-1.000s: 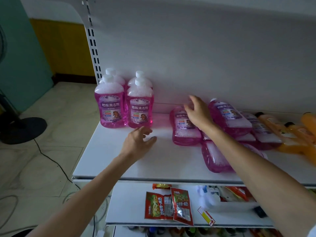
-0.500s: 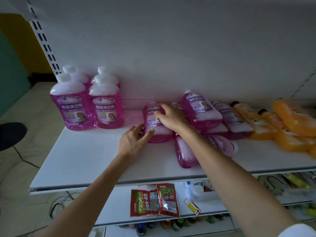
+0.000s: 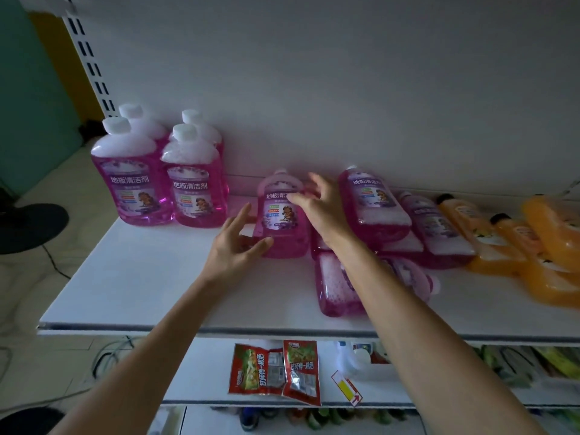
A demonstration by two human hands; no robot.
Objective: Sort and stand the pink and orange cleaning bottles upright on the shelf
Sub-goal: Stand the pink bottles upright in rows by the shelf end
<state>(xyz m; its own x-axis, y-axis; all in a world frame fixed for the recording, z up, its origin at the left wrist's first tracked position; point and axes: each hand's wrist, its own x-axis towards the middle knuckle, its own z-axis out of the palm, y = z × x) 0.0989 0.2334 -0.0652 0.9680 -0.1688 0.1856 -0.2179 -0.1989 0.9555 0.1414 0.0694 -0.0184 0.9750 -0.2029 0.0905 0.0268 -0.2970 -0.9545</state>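
Observation:
Several pink bottles (image 3: 131,183) with white caps stand upright at the shelf's (image 3: 141,277) back left. In the middle, one pink bottle (image 3: 281,226) is tipped up with its label facing me. My right hand (image 3: 317,205) grips its upper right shoulder, thumb on the label. My left hand (image 3: 238,243) has spread, straight fingers against the bottle's lower left corner. To the right, more pink bottles (image 3: 373,202) lie in a pile on their sides. Orange bottles (image 3: 508,246) lie on their sides at the far right.
The shelf's white back panel rises close behind the bottles. A slotted upright (image 3: 91,64) stands at the back left. A lower shelf holds snack packets (image 3: 276,368) and a white bottle (image 3: 348,359). On the floor at left are a fan base (image 3: 28,227) and cables.
The middle pink bottle has gone from lying on its side to tipped up. My right hand shifted to its shoulder and my left hand closed in on its base.

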